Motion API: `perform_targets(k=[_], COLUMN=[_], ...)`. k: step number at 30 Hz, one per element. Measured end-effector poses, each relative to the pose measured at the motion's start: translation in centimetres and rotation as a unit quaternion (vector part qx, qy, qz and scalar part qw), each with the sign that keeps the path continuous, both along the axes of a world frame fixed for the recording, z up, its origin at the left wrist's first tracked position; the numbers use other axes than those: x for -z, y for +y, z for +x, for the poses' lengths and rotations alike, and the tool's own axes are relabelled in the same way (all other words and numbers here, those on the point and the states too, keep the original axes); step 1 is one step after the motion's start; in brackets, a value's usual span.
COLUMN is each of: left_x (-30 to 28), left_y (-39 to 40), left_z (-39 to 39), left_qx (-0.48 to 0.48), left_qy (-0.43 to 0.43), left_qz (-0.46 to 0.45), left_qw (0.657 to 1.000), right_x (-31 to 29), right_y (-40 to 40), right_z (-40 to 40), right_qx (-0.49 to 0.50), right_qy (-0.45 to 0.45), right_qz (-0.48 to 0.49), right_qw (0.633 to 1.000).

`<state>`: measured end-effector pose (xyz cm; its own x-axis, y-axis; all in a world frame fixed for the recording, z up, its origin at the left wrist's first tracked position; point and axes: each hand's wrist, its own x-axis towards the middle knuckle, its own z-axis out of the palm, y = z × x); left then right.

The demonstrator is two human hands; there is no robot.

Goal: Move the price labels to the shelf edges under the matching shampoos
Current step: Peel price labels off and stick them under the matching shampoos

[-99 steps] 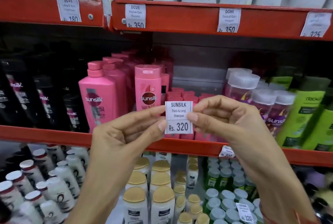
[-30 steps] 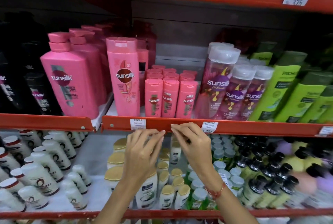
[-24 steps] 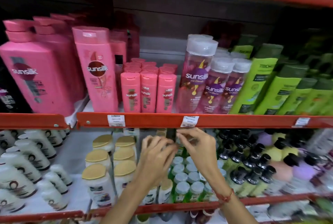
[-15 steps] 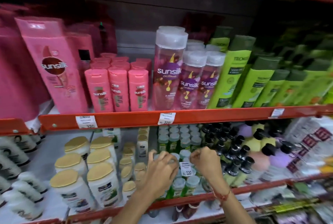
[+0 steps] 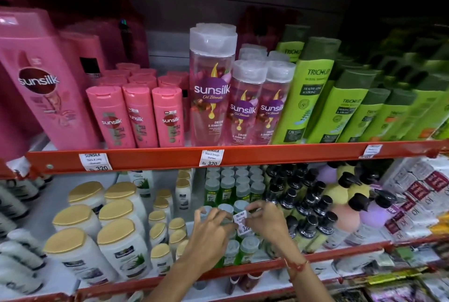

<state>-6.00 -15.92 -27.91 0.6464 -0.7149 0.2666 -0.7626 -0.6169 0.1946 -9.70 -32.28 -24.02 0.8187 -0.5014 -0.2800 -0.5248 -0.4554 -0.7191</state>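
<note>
Trichup price label (image 5: 242, 222) pinched between both hands, low over the small green bottles (image 5: 227, 189).

The left hand (image 5: 211, 233) and right hand (image 5: 266, 222) each close a narrow grip on one edge, likely to keep the slip flat and readable before carrying it up to the red shelf edge (image 5: 303, 153) under the green Trichup bottles (image 5: 315, 97). Its middle lines are blurred; only "Trichup" and "Rs. 32…" read. A label at far right (image 5: 373, 150) is illegible.

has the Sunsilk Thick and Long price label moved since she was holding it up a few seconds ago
Yes. The Sunsilk Thick & Long label has gone down from the hands onto the orange shelf edge, below the pink Sunsilk bottles.
</note>
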Motion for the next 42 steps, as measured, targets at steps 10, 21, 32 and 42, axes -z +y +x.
perform_targets(k=[10,21,32,42], left_x=[-11.3,-24.3,-26.3,-26.0], left_y=[-1.4,-1.7,-2.2,-2.8], left_z=[-1.1,-3.6,-3.4,-3.1], left_qx=[-0.03,0.144,0.165,0.167], left_qy=[0.366,0.322,0.299,0.282], left_qz=[-0.493,-0.577,-0.602,-0.598], left_qw=[0.789,0.737,0.722,0.731], right_x=[-12.6,-22.8,-24.5,-24.1], right_y=[-2.1,-2.6,-2.8,-3.1], right_z=[-3.5,-7.5,-7.6,-7.6], right_qx=[-0.053,-0.157,-0.179,-0.17], right_qy=[-0.223,-0.455,-0.499,-0.51], right_qz=[0.233,0.176,0.156,0.129], right_qw=[0.945,0.859,0.834,0.833])
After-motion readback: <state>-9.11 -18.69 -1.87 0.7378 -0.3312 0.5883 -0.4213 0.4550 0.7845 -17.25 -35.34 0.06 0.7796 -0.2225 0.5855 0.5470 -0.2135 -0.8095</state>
